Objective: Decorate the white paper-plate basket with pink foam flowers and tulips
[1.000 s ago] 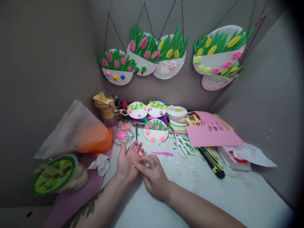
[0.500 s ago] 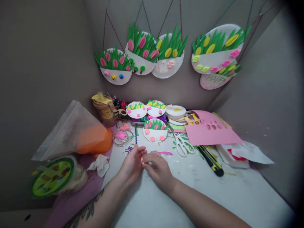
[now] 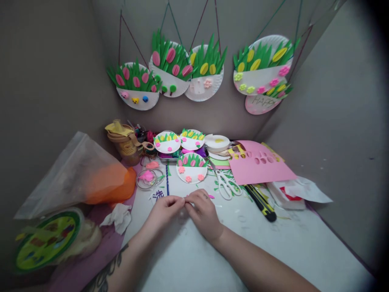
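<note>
My left hand (image 3: 166, 209) and my right hand (image 3: 203, 211) meet over the white tabletop, both closed, thumbs and fingers pinched tip to tip. Between them is a small coral-pink piece that looks like modelling clay; the fingers hide it at this moment. Just beyond my hands lies a paper plate half (image 3: 192, 173) with green paper grass, pink tulips and coral flowers. A thin magenta strip (image 3: 209, 196) shows behind my right hand. Beside my left hand are a dark blue twisted stick (image 3: 167, 182) and a purple cut-out character (image 3: 158, 195).
White scissors (image 3: 225, 183), a black-and-yellow cutter (image 3: 261, 202) and pink punched paper (image 3: 261, 168) lie right. Left are a crumpled tissue (image 3: 118, 218), an orange-filled bag (image 3: 106, 182), a green-lidded tub (image 3: 48, 241) and a brown cup (image 3: 124, 144). Decorated plates (image 3: 138, 95) hang on the wall.
My left hand has turned from a half-open palm to a pinch, its fingertips against my right hand's. The coral-pink piece has gone out of sight between the fingers. The view has shifted slightly right.
</note>
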Action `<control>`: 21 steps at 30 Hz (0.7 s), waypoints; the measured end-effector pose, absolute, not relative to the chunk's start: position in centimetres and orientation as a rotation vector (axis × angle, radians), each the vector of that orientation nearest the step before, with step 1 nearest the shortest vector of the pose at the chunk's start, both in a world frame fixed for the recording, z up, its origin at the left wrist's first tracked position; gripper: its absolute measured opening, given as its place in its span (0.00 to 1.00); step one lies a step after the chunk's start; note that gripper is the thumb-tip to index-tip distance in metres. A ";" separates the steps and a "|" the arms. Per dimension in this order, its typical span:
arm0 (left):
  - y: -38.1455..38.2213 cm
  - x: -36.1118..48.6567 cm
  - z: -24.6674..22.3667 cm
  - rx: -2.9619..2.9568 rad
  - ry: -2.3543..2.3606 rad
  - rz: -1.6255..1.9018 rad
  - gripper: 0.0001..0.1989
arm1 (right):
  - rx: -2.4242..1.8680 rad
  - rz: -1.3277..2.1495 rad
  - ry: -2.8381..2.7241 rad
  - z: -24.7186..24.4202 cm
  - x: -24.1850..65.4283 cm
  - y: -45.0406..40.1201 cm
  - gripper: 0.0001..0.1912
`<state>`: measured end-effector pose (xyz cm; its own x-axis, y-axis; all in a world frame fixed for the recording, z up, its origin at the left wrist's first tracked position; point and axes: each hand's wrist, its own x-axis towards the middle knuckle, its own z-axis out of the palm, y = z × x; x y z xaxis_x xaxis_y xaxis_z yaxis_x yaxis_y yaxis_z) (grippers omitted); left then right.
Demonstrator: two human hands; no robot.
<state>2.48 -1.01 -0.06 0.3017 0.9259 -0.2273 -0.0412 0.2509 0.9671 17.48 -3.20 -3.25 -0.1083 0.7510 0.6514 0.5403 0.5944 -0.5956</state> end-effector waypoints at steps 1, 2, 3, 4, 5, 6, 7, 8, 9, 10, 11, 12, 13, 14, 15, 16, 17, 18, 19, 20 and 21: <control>-1.0 2.4 -0.2 1.115 1.049 0.844 0.10 | -1.056 0.254 -1.782 -3.2 17.5 -3.2 0.07; -0.9 2.4 -0.3 1.128 1.056 0.833 0.10 | -1.056 0.256 -1.782 -3.3 17.4 -3.2 0.07; -0.9 2.3 -0.4 1.140 1.063 0.822 0.11 | -1.058 0.258 -1.780 -3.3 17.4 -3.3 0.08; -0.9 2.3 -0.5 1.152 1.070 0.813 0.11 | -1.060 0.257 -1.777 -3.3 17.4 -3.3 0.08; -0.9 2.3 -0.6 1.164 1.076 0.811 0.10 | -1.061 0.256 -1.775 -3.3 17.3 -3.3 0.07; -0.9 2.3 -0.6 1.177 1.084 0.813 0.10 | -1.057 0.259 -1.777 -3.2 17.3 -3.3 0.07; -0.9 2.3 -0.5 1.184 1.097 0.821 0.10 | -1.055 0.268 -1.771 -3.2 17.4 -3.2 0.06; -0.9 2.3 -0.5 1.175 1.117 0.841 0.10 | -1.070 0.288 -1.740 -3.1 17.5 -3.2 0.05; -0.9 2.3 -0.4 1.145 1.136 0.867 0.10 | -1.105 0.317 -1.671 -3.1 17.6 -3.1 0.05; -0.9 2.3 -0.2 1.085 1.142 0.892 0.09 | -1.153 0.351 -1.569 -3.0 17.9 -2.9 0.05; -0.8 2.4 -0.1 0.993 1.126 0.920 0.09 | -1.205 0.384 -1.449 -3.0 18.1 -2.8 0.04; -0.8 2.4 0.1 0.874 1.089 0.947 0.08 | -1.248 0.413 -1.337 -3.0 18.4 -2.7 0.04; -0.7 2.4 0.3 0.739 1.032 0.968 0.06 | -1.271 0.434 -1.260 -3.0 18.6 -2.6 0.04; -0.6 2.4 0.4 0.608 0.962 0.978 0.03 | -1.273 0.451 -1.233 -3.0 18.7 -2.6 0.04; -0.5 2.3 0.5 0.491 0.896 0.983 0.02 | -1.259 0.463 -1.248 -3.1 18.8 -2.6 0.04; -0.4 2.2 0.6 0.394 0.840 0.988 0.06 | -1.240 0.474 -1.287 -3.1 18.8 -2.7 0.04; -0.3 2.2 0.7 0.322 0.795 0.991 0.09 | -1.224 0.482 -1.329 -3.2 18.7 -2.8 0.04; -0.3 2.1 0.7 0.269 0.757 0.993 0.11 | -1.215 0.489 -1.365 -3.2 18.5 -2.9 0.04; -0.3 2.0 0.7 0.231 0.726 0.999 0.12 | -1.211 0.496 -1.390 -3.2 18.4 -3.0 0.04; -0.3 2.0 0.7 0.202 0.706 1.010 0.13 | -1.211 0.502 -1.403 -3.3 18.2 -3.1 0.04; -0.3 2.0 0.7 0.179 0.698 1.024 0.14 | -1.213 0.508 -1.410 -3.3 18.1 -3.2 0.04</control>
